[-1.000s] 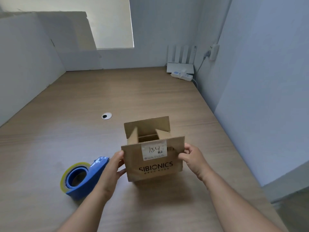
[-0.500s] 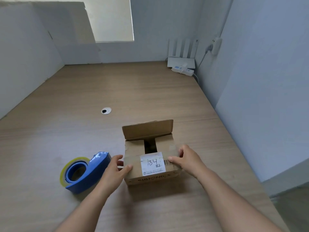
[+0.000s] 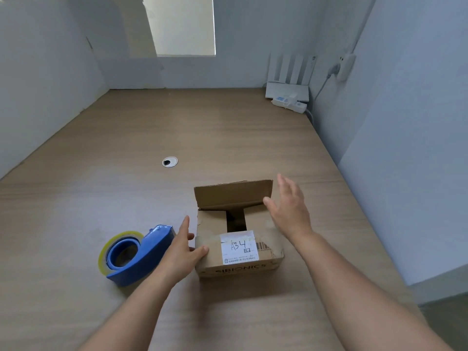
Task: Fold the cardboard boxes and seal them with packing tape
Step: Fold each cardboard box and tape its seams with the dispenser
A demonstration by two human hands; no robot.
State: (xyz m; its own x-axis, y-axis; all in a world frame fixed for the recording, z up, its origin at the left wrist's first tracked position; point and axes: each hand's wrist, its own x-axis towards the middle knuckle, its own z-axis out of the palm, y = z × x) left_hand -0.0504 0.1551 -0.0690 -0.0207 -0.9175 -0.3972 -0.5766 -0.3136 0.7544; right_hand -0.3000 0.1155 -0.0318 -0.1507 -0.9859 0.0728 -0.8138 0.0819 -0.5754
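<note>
The table (image 3: 228, 127) carries everything, and the box (image 3: 212, 239) sits on its near middle, straight ahead of the person. The box's long axis runs left to right across the view, with its printed front wall facing the person and its open top facing up. The near flap, with the white label (image 3: 238, 247), is folded down, and the two end flaps lie inward with a dark gap (image 3: 235, 219) between them. The far flap (image 3: 233, 195) stands upright along the back edge, its inner face toward the person, so it would fold toward the near flap.

The tape dispenser (image 3: 152, 249) lies on the table just left of the box, its roll end pointing further left. The left hand (image 3: 179, 249) partly covers its right end.

The right hand (image 3: 291, 211) is open with its fingers spread. It is raised just beside the right end of the far flap. It appears clear of the cardboard, though the angle makes contact hard to rule out. It is the nearer hand to that flap, which lies to its left. The likely next move is to push the flap down and toward the person.

The left hand is also open. Its thumb rests on the box's near left corner and its fingers lie straight along the left wall, steadying the box.
</note>
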